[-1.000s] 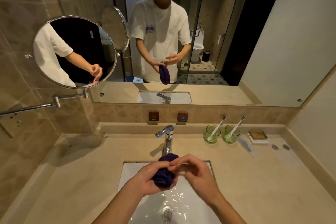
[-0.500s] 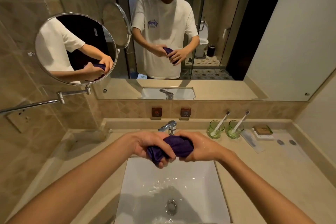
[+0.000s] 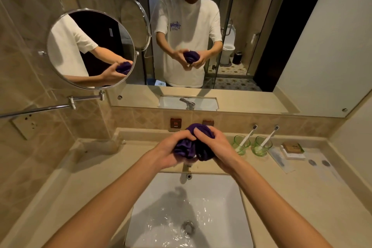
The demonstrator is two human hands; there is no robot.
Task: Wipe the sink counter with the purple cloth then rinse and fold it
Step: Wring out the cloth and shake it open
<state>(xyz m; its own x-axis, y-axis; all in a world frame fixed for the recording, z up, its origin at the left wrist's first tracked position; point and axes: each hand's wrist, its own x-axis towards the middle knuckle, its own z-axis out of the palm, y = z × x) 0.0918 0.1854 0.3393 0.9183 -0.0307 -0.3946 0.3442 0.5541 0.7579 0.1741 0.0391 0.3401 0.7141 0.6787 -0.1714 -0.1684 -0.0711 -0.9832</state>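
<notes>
Both hands are up over the sink [image 3: 231,191] and they've got the purple cloth [image 3: 193,144] bunched into a tight wad between them. The left hand [image 3: 171,152] wraps it from the near-left side, fingers curled right round the fabric; the right hand [image 3: 216,147] clamps the other side, fingers curled over the top of the bundle. The cloth is held in the air above the back edge of the basin, in front of the faucet [image 3: 186,176], whose spout just peeks out below the hands. Down in the basin there's water rippling around the drain [image 3: 188,227]. Off to the right on the counter [image 3: 302,197] stand two green glasses [image 3: 252,145], side by side, each with a toothbrush leaning in it, and beside them a small boxed item [image 3: 292,150]. The wall mirror [image 3: 241,36] shows the same two-handed grip on the cloth, and so does the round swing-arm mirror [image 3: 90,48] at left
</notes>
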